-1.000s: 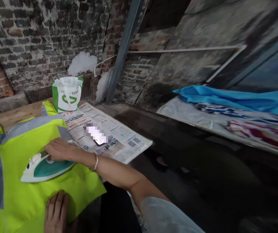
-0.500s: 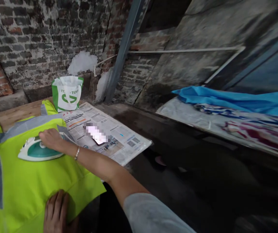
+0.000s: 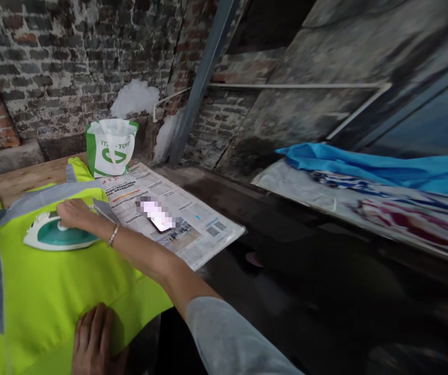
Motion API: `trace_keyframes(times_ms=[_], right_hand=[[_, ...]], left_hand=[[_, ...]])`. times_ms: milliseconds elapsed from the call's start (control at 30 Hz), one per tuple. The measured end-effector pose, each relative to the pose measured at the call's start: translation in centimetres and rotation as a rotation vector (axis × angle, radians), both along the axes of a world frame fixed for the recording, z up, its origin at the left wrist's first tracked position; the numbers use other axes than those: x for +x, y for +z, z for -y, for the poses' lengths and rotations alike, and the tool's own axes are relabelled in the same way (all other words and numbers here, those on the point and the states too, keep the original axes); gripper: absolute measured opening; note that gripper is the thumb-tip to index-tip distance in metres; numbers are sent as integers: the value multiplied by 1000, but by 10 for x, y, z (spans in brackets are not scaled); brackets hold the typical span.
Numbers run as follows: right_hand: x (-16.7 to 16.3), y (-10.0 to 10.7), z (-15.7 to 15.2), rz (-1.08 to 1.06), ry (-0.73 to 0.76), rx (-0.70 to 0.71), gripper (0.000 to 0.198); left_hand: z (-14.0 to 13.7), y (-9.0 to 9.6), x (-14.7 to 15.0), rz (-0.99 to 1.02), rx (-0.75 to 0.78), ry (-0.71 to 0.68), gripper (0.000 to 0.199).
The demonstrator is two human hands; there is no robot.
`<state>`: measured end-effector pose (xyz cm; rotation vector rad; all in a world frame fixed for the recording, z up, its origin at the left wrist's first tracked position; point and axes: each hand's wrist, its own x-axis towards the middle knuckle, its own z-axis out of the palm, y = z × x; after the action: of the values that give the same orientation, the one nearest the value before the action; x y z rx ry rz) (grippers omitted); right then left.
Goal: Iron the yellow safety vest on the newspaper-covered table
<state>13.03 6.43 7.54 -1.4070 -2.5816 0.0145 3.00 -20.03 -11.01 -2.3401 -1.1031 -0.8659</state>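
Note:
My right hand (image 3: 73, 213) is closed round the handle of a white and green clothes iron (image 3: 63, 234). The iron rests on a fluorescent yellow-green garment (image 3: 60, 291) with grey bands, its pointed end facing left. Nearer to me, my left hand (image 3: 95, 338) lies flat on the lower part of the garment, fingers stretched out and side by side. Part of that hand is cut off by the bottom of the picture. The garment is spread over the table, and its lower right edge hangs near the front.
Newspaper sheets (image 3: 193, 208) cover the table right of the garment, with a lit phone (image 3: 156, 214) on them. A white and green bag (image 3: 110, 151) stands behind. Across a dark floor, another table (image 3: 282, 179) bears blue cloth (image 3: 364, 164) and patterned fabrics. A brick wall (image 3: 63, 67) rises behind.
My right hand has slid the iron a little to the left and away from me over the garment. The left hand stays flat in nearly the same place.

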Motion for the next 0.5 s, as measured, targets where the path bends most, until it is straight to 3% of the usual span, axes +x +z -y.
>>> trace_keyframes(times_ms=[167, 267, 367, 500], right_hand=[[22, 6, 88, 52, 188, -79, 24], [28, 4, 117, 72, 228, -95, 26], [25, 3, 120, 76, 207, -95, 26], [8, 1, 94, 37, 150, -28, 23]], left_hand=[[-4, 0, -6, -63, 9, 6, 40], [-4, -1, -6, -32, 12, 16, 38], [-4, -1, -6, -31, 18, 32, 37], [-2, -2, -3, -36, 34, 20, 39]])
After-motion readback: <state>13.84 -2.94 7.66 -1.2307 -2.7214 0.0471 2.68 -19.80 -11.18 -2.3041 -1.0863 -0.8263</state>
